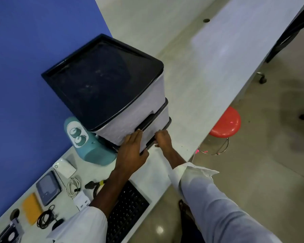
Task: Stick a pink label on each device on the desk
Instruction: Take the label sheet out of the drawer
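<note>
A grey drawer unit [130, 109] with a black top stands on the white desk [209, 71]. My left hand [132, 151] presses flat against its lower drawer front. My right hand [162, 138] curls around the black drawer handle [150, 143] at the bottom. Devices lie along the desk's left part: a teal speaker [88, 144], a white box-shaped device [64, 167], a dark tablet-like device [48, 188], a white charger with a coiled cable [74, 187], a black keyboard [128, 209] and a black cable bundle [46, 216]. No pink label is visible.
A blue partition wall [25, 85] runs along the desk's left side. An orange-yellow pad [32, 207] lies near the cables. A red stool [225, 123] stands on the floor right of the desk. Chair legs with castors [261, 78] show at the far right.
</note>
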The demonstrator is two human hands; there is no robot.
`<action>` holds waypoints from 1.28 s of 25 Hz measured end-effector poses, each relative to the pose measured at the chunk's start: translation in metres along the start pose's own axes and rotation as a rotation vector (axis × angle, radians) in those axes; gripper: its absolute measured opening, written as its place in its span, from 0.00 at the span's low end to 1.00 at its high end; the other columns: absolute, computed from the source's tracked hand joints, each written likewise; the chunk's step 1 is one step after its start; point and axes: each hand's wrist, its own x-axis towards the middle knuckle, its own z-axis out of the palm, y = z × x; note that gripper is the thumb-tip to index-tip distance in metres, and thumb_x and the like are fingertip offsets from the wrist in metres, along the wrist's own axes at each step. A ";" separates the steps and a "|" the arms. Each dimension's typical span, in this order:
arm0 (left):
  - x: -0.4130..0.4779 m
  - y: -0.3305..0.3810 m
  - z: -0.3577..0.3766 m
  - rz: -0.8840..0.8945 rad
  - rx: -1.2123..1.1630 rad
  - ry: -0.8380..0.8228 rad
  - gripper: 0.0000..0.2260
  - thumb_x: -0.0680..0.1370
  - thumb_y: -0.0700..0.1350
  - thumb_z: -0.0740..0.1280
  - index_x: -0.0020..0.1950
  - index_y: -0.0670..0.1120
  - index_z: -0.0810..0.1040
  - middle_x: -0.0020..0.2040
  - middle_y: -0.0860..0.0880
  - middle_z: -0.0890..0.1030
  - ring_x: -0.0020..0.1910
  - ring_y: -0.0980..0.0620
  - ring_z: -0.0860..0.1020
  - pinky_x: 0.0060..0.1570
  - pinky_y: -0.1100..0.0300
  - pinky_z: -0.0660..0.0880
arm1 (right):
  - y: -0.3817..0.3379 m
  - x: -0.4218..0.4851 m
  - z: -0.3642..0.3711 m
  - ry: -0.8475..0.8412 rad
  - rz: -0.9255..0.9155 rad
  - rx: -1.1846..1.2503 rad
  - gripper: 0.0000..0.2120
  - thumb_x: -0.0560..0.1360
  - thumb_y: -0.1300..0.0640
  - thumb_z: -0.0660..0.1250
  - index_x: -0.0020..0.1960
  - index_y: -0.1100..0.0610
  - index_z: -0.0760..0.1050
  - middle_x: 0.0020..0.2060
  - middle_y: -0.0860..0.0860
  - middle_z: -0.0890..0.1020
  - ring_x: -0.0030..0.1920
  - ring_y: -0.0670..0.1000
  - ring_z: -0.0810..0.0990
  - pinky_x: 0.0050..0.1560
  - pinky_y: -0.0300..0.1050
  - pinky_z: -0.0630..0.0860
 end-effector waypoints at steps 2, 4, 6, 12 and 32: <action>0.007 -0.005 0.006 0.012 0.080 -0.015 0.32 0.75 0.60 0.56 0.74 0.43 0.68 0.72 0.45 0.72 0.69 0.44 0.72 0.72 0.51 0.64 | -0.005 0.007 0.002 -0.029 0.064 0.059 0.08 0.76 0.63 0.59 0.54 0.62 0.72 0.43 0.59 0.78 0.35 0.52 0.77 0.31 0.43 0.79; 0.008 -0.007 0.007 -0.006 0.122 -0.026 0.32 0.75 0.60 0.56 0.73 0.43 0.69 0.71 0.44 0.74 0.69 0.44 0.72 0.71 0.50 0.65 | -0.009 0.012 0.006 -0.074 0.117 0.206 0.08 0.77 0.62 0.57 0.55 0.57 0.68 0.46 0.54 0.74 0.37 0.49 0.76 0.24 0.35 0.77; 0.008 -0.005 0.009 -0.009 0.136 -0.005 0.31 0.75 0.59 0.58 0.72 0.42 0.70 0.69 0.44 0.75 0.67 0.43 0.74 0.70 0.49 0.67 | -0.009 0.018 0.010 -0.071 0.167 0.273 0.04 0.77 0.61 0.58 0.52 0.57 0.69 0.45 0.54 0.73 0.41 0.51 0.78 0.28 0.35 0.80; 0.000 0.011 -0.006 -0.037 0.065 0.106 0.30 0.71 0.50 0.70 0.71 0.40 0.72 0.67 0.42 0.77 0.63 0.40 0.76 0.58 0.47 0.77 | 0.002 0.014 0.002 -0.016 0.215 0.287 0.11 0.78 0.66 0.60 0.37 0.60 0.72 0.44 0.65 0.79 0.39 0.61 0.81 0.45 0.48 0.81; 0.044 0.030 0.048 -0.388 -0.375 -0.353 0.20 0.73 0.50 0.73 0.61 0.42 0.76 0.58 0.44 0.81 0.58 0.43 0.79 0.51 0.58 0.73 | 0.062 -0.042 -0.068 0.043 0.211 0.392 0.08 0.74 0.64 0.59 0.48 0.61 0.76 0.45 0.60 0.81 0.42 0.57 0.80 0.41 0.45 0.77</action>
